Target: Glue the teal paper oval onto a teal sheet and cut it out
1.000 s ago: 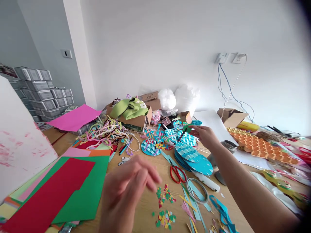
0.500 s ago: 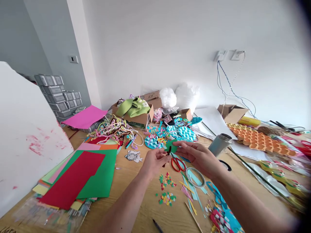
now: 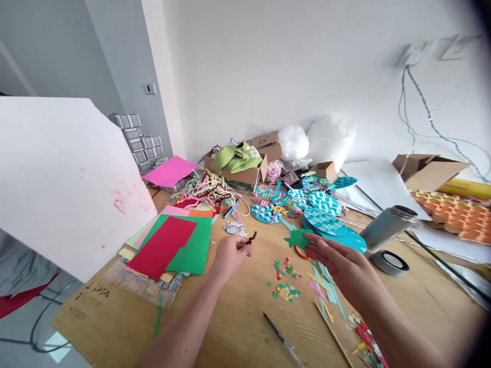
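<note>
My left hand (image 3: 230, 254) pinches a short, bent dark-brown pipe cleaner (image 3: 252, 237) over the middle of the table. In my right hand (image 3: 339, 260) is a green paper fish cutout (image 3: 297, 238), gripped at one end between thumb and fingers. A gap separates the two hands. Beneath the green fish, the red handle of a pair of scissors (image 3: 301, 252) partly shows. Just beyond my left hand lie grey-and-white drawn fish cutouts (image 3: 235, 228). Small piles of coloured paper bits (image 3: 286, 292) rest between my forearms.
Coloured paper sheets (image 3: 192, 250) are stacked at left beside a white board (image 3: 72, 174). Blue wavy paper discs (image 3: 326, 222), a grey metal bottle (image 3: 389, 227) and a tape roll (image 3: 390, 262) stand at right. A pen (image 3: 282, 337) and a wooden stick (image 3: 333, 333) lie in front.
My hands have moved apart: the left, with the pipe cleaner, went away from the green fish in the right. The view has turned left, showing more of the board and the table's left edge.
</note>
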{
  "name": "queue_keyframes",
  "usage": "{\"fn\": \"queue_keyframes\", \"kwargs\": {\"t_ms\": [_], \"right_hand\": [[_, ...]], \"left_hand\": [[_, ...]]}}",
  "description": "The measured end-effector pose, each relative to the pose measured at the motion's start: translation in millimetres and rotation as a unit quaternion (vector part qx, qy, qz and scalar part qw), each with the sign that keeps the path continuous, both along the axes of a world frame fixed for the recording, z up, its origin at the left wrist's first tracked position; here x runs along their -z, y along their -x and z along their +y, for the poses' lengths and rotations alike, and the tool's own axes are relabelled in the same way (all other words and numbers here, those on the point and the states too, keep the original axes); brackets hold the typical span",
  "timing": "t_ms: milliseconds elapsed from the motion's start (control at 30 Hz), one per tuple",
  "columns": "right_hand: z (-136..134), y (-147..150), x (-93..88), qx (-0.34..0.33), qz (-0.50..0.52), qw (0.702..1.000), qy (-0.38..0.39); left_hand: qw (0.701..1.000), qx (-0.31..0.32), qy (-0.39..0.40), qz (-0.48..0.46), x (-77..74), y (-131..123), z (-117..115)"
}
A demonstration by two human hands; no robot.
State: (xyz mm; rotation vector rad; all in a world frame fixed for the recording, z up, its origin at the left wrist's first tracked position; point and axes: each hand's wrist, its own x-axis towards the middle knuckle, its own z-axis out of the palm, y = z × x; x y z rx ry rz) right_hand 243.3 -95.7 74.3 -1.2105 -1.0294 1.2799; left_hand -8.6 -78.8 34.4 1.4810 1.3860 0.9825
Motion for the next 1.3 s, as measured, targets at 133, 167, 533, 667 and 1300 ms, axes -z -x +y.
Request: {"fn": "queue_keyframes", "kwargs": {"t_ms": [133, 167, 533, 667, 1300], "right_hand": [[-24.2, 6.5, 13.2, -0.009, 0.009, 1.0, 0.008], [-30.3, 10.0, 16.2, -0.014, 0.017, 1.0, 0.013], [-72.8, 49.6, 36.5, 0.03, 0.132, 0.99, 0.025], [-79.2, 61.1, 41.0, 0.036, 0.162, 0.986, 0.022], [-77.3, 70.5, 81.3, 0.051, 0.103, 0.993, -0.005]], "left_hand": [[0.932, -0.134, -0.071, 0.328, 13.9, 44.0, -4.1], [0.907, -0.151, -0.079, 0.385, 15.9, 51.6, -4.6], [0.969, -0.082, -0.139, 0.188, 6.1, 31.3, -22.0], [0.998, 0.052, -0.018, -0.028, -2.0, -2.7, -50.7], [0.972, 0.051, -0.227, 0.035, 39.7, -26.2, -64.7]]}}
